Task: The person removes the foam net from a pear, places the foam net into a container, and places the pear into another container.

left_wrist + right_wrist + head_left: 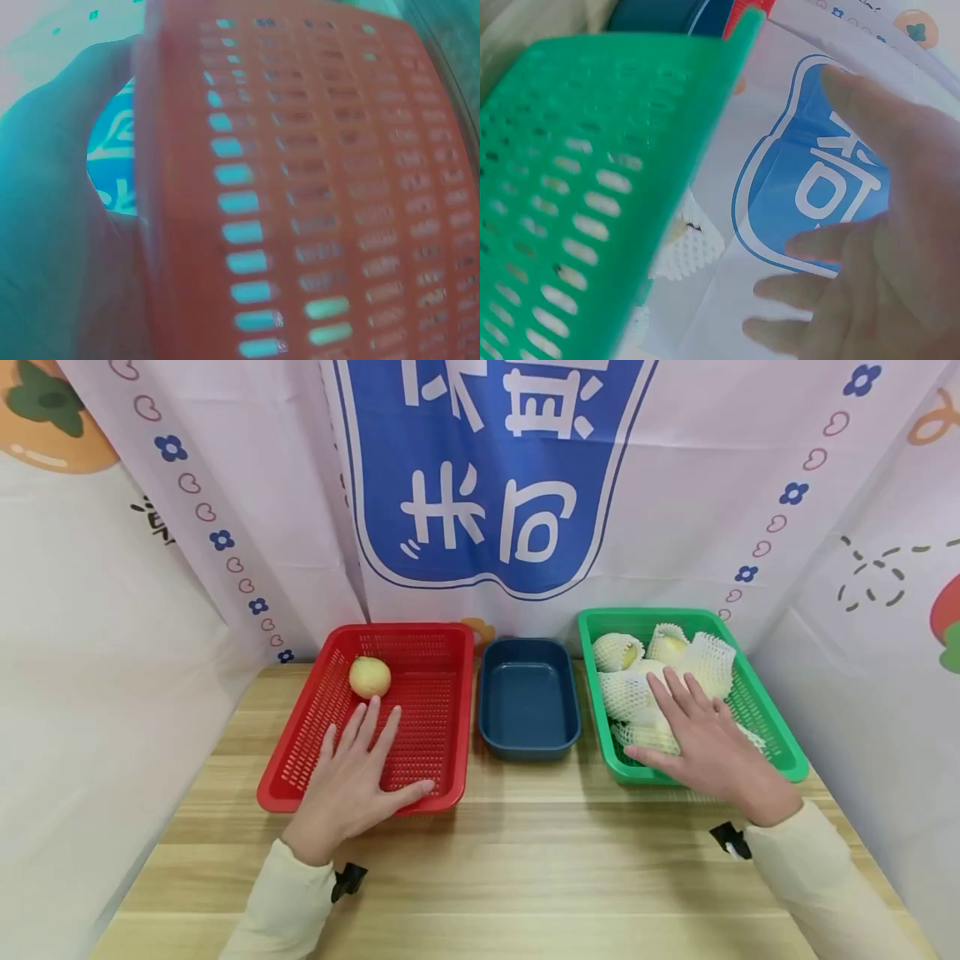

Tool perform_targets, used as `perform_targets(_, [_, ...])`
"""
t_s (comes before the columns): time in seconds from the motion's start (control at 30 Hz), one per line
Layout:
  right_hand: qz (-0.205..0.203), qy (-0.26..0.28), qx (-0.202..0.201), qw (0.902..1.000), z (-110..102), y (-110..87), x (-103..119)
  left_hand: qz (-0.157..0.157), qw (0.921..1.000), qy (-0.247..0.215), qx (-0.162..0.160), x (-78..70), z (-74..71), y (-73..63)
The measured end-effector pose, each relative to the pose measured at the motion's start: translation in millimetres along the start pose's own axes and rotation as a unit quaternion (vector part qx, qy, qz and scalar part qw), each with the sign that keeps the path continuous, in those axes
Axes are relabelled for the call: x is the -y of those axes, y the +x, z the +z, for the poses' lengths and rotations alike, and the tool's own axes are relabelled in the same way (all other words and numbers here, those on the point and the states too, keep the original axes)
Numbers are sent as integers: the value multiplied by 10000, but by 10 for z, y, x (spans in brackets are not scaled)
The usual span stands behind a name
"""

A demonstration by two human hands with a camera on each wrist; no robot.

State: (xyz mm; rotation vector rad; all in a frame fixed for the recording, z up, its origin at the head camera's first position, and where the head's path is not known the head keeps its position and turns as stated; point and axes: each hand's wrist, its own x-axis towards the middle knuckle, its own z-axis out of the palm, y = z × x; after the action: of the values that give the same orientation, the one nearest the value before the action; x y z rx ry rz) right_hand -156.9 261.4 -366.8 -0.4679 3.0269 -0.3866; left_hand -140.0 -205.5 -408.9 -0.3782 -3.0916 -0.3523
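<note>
In the head view my left hand (pixel 348 785) spreads its fingers above the near part of a red plastic basket (pixel 463 718). Just past its fingertips a round, pale yellow fruit (pixel 370 677) lies in the basket, without a net. My right hand (pixel 708 747) is spread over a green plastic basket (pixel 780 739), its fingers above several fruits in white foam nets (pixel 626 696). It holds nothing; whether it touches the nets I cannot tell. The right wrist view shows the right hand (pixel 877 247) with fingers extended beside the green basket's wall (pixel 592 187).
A dark blue tray (pixel 529 747) stands between the two baskets on the wooden table (pixel 517 877). Behind them hangs a white cloth with a blue printed sign (pixel 487 485). More cloth (pixel 112 635) covers the sides.
</note>
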Motion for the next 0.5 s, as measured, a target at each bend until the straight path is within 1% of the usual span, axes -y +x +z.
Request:
perform_targets(0.13, [-218, 311, 243, 9990, -133, 54, -46, 328, 9995, -28, -25, -128, -8, -26])
perform_targets(0.23, [-402, 274, 303, 9984, -235, 106, -81, 569, 9984, -9, -38, -233, 5, -42])
perform_targets(0.33, [-533, 256, 399, 9975, -338, 177, -96, 739, 9972, -10, -75, -313, 51, -57])
perform_targets(0.43, [-647, 244, 502, 9963, -429, 272, -106, 912, 9955, -2, -261, -359, 116, -70])
perform_targets(0.5, [-726, 110, 540, 9958, -475, 344, -112, 1024, 9938, 24, -435, -370, 165, -74])
